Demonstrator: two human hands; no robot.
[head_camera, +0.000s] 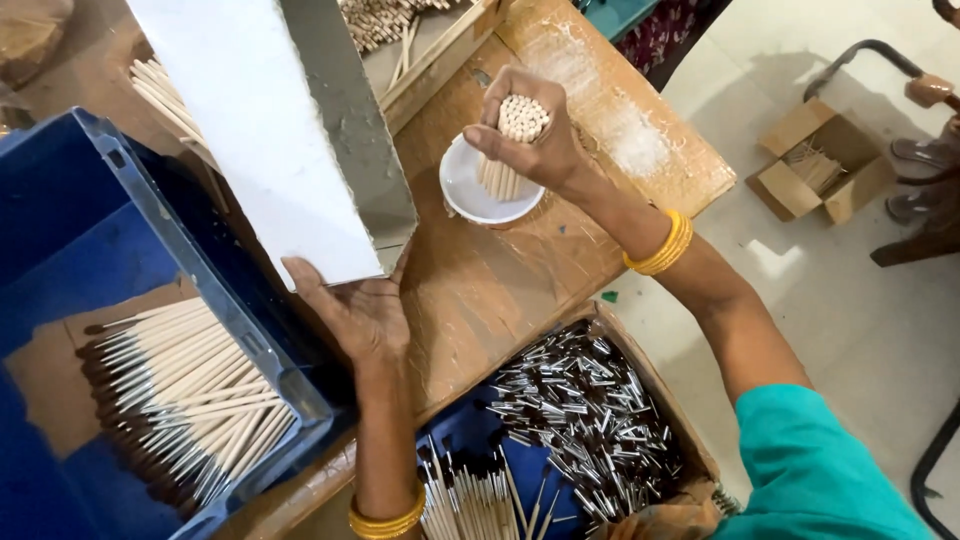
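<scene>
Over the white dish (478, 195) at one o'clock, the right hand (525, 135) grips a bundle of pale sticks (518, 125), fingers pressed tight around them, lower ends standing in the dish. At centre the left hand (360, 310), palm up and fingers loosely spread, props the white board (265, 130) from below. Progress looks partial: finished brushes (190, 400) lie stacked in the blue crate (70, 240) at eight o'clock, while metal ferrules (585, 410) fill the box at five o'clock and loose sticks lie at twelve.
</scene>
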